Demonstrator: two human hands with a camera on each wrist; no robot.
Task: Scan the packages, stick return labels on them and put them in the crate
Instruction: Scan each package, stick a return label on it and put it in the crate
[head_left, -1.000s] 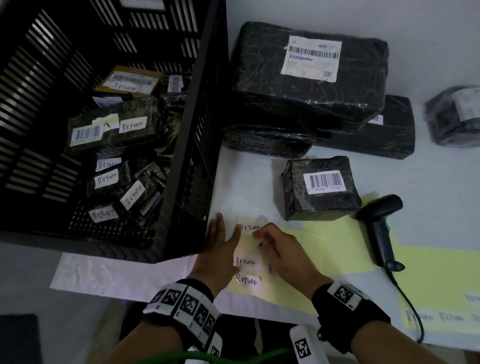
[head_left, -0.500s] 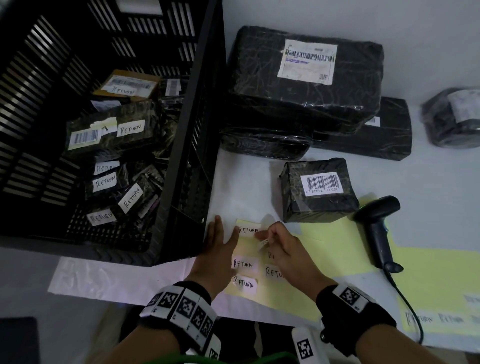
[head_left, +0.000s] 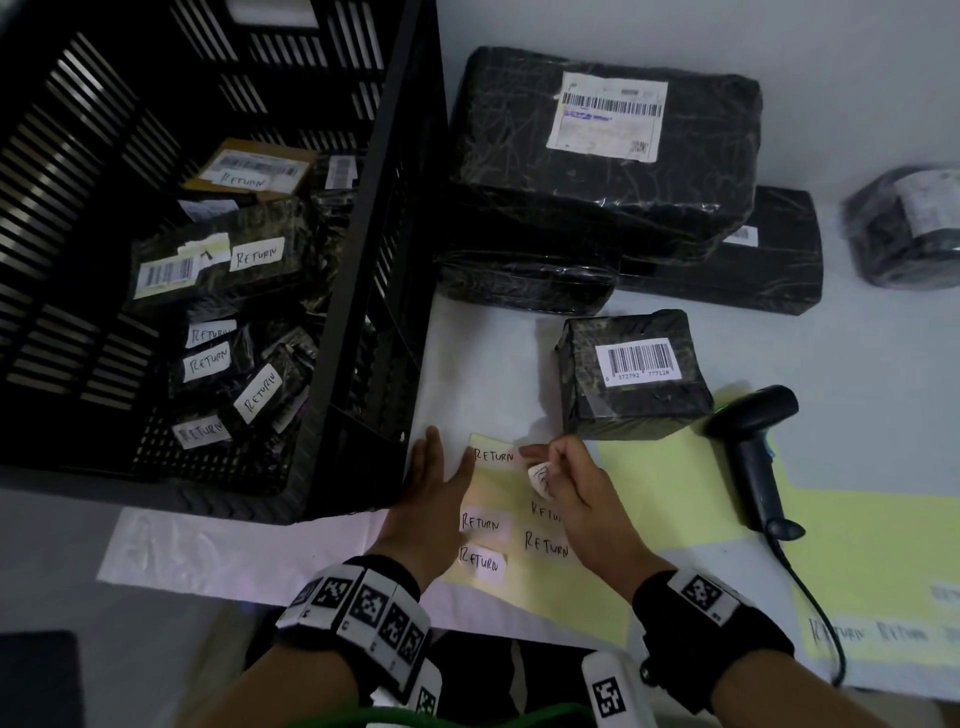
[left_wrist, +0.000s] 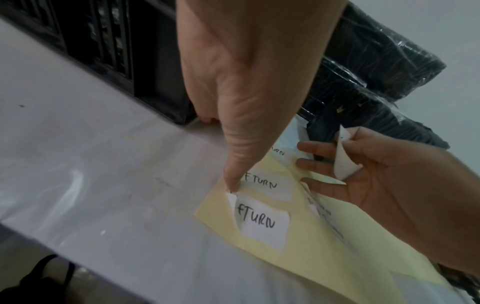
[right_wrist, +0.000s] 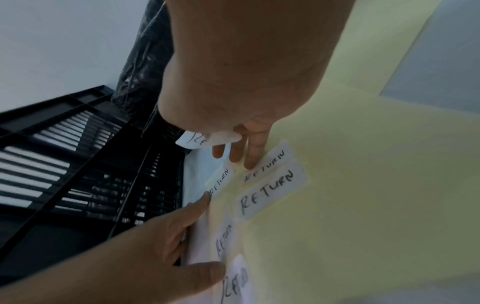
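Observation:
A yellow backing sheet (head_left: 649, 483) with several white RETURN labels lies on the table in front of me. My left hand (head_left: 434, 491) lies flat with straight fingers and holds the sheet's left edge down (left_wrist: 233, 185). My right hand (head_left: 558, 475) pinches one peeled RETURN label (head_left: 540, 478), curled and lifted off the sheet (left_wrist: 344, 164) (right_wrist: 200, 139). A small black-wrapped package (head_left: 631, 374) with a barcode sits just beyond the sheet. The black crate (head_left: 363, 312) at the left holds several labelled packages.
A black handheld scanner (head_left: 753, 447) with its cable lies to the right of the small package. Big black-wrapped packages (head_left: 602, 150) are stacked at the back. Another dark parcel (head_left: 909, 228) sits at the far right. A second yellow label sheet (head_left: 883, 571) lies at the right.
My right hand has peeled a RETURN label off the sheet and lifted it. The left hand has stayed on the sheet's edge.

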